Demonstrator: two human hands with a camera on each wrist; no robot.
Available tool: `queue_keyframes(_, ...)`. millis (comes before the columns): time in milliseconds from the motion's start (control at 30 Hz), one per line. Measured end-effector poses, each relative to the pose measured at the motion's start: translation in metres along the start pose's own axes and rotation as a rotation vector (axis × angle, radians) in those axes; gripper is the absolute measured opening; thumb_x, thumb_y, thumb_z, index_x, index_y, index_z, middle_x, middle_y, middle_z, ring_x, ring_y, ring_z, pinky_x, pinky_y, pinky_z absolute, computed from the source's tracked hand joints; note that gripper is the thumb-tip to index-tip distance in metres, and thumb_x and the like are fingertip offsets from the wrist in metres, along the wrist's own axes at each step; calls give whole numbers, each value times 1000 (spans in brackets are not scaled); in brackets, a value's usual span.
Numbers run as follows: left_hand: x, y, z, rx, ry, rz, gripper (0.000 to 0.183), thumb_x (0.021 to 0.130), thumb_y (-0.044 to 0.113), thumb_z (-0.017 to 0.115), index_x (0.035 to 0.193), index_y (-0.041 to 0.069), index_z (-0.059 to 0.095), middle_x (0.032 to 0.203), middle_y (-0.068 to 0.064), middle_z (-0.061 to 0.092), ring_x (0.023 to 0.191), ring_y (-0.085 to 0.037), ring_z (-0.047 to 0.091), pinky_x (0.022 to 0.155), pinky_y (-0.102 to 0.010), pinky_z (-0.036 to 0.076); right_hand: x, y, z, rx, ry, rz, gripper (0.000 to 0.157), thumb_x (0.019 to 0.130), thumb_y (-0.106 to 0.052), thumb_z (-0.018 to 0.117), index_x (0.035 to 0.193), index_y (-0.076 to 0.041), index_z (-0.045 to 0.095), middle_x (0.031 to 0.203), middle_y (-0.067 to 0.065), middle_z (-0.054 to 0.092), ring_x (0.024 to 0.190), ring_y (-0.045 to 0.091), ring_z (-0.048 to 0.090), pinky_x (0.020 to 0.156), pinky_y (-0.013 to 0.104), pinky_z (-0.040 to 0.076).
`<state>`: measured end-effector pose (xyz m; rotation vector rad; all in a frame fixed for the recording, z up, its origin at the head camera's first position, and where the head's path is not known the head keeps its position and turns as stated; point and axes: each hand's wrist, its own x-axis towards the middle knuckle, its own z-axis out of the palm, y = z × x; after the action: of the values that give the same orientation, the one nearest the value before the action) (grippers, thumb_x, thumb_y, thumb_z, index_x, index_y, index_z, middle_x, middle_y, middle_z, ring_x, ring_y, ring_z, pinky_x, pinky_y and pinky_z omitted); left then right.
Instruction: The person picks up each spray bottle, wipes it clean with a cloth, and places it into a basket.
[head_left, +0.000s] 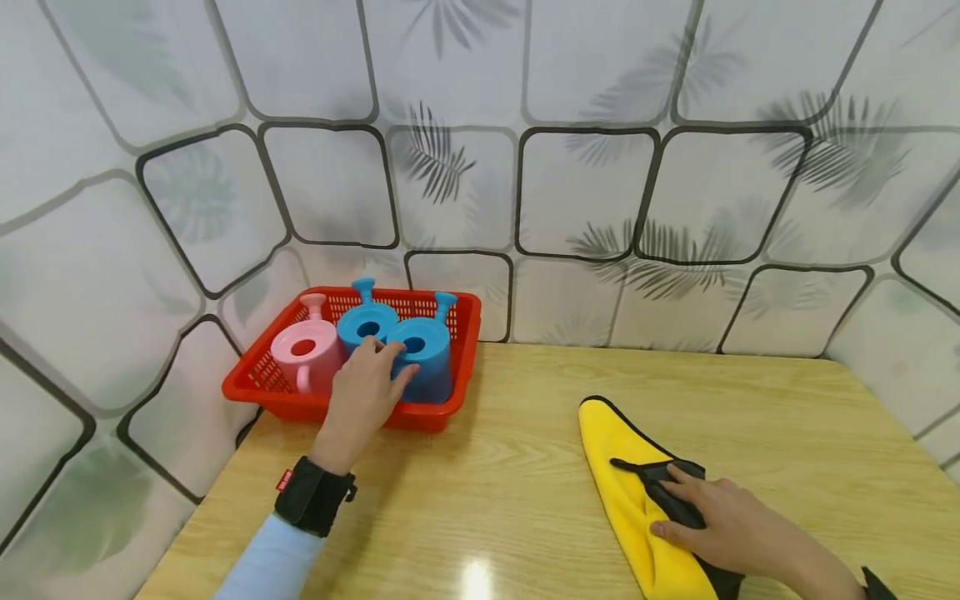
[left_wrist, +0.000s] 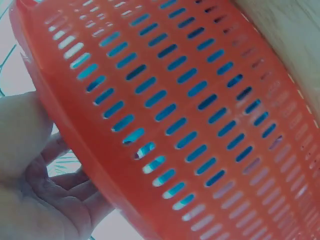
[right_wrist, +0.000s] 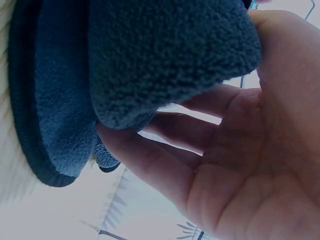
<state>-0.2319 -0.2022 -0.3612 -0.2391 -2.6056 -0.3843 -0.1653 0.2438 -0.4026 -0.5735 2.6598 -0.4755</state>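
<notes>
My left hand (head_left: 366, 385) reaches over the front rim of a red plastic basket (head_left: 423, 419). Its fingertips are right at the top of the right blue watering can (head_left: 431, 375), with the thumb beside that can. Another blue watering can (head_left: 358, 321) stands just behind, and a pink watering can (head_left: 318, 354) to the left. In the left wrist view the slotted basket wall (left_wrist: 165, 115) hides most of the cans. My right hand (head_left: 731, 529) grips a yellow cloth (head_left: 611, 454) with a dark grey fleecy reverse, bunched between thumb and fingers; the grey side (right_wrist: 170, 55) fills the right wrist view's top.
A wood-grain table (head_left: 517, 467) carries the basket at its back left and the cloth at the right. Behind and on both sides rises a wall covering (head_left: 585, 192) with a stone outline and leaf print.
</notes>
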Motion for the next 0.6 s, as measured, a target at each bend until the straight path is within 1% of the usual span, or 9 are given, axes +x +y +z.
queue_keyframes(100,1,-4,0,17,-15,-24,42,85,20,74,121,1,64,102,-24,64,82,-33,63,70,-53,60,-1,1,0,11,-5,8,75,86,-56,60,129,5,58,137,37,47,106,45,58,86,67,47)
queue_keyframes(233,3,-8,-1,43,-11,-22,41,85,16,74,122,3,64,104,-23,67,77,-33,64,66,-54,60,-1,1,0,14,-3,8,75,86,-56,60,129,6,58,137,37,47,106,45,58,86,66,47)
queue_keyframes(367,4,-12,-1,48,4,-20,40,85,15,74,122,3,64,101,-22,67,69,-31,62,61,-51,60,0,2,-1,17,3,-34,72,87,-52,62,128,8,58,135,40,46,107,46,58,86,66,48)
queue_keyframes(433,3,-15,-1,53,16,-11,39,85,14,74,121,2,65,99,-21,68,64,-29,61,58,-49,60,1,4,-1,20,4,-55,69,86,-48,65,126,8,59,135,41,46,108,48,56,86,67,47)
queue_keyframes(500,-1,-17,-2,57,36,2,38,84,15,74,119,2,65,96,-20,69,59,-28,59,54,-47,60,2,6,-1,18,10,-55,64,85,-43,69,123,7,62,134,39,48,111,49,54,88,68,46)
queue_keyframes(600,-9,-15,-7,35,77,17,36,84,18,74,116,2,66,92,-19,70,58,-26,59,53,-45,59,4,7,1,-7,50,-53,53,81,-36,74,115,4,68,130,33,55,111,48,54,88,66,47)
